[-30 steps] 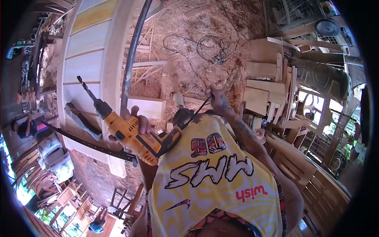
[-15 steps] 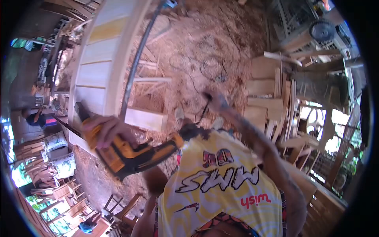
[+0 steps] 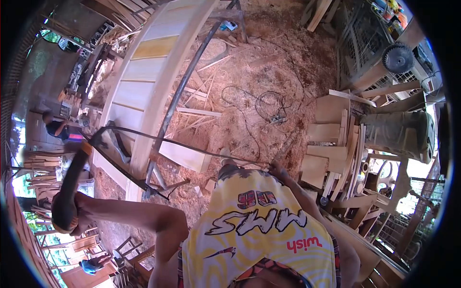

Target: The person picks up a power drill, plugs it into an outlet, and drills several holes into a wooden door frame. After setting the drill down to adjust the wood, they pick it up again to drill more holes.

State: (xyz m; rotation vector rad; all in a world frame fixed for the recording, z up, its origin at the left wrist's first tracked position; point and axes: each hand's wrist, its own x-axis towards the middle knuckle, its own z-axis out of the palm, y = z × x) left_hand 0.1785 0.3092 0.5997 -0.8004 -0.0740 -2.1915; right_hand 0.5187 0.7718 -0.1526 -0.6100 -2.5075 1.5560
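Observation:
At the far left, my left hand is closed round an orange and black power tool, which is held out away from my body. From the tool's upper end a black cord runs across the wooden panel to my right side. My right hand, small and partly shaded just above my shirt, is closed on the cord. Between the tool and my right hand lies the long pale wooden panel, with a dark object on its near part.
A metal bar runs along the panel. Sawdust and wood scraps cover the floor, with a coiled cable. Stacked boards and a circular blade are on the right. Another person is at the far left.
My left hand has swung the power tool outward, left and down, away from the panel. My right hand has come back toward my body, and the cord now stretches across the view.

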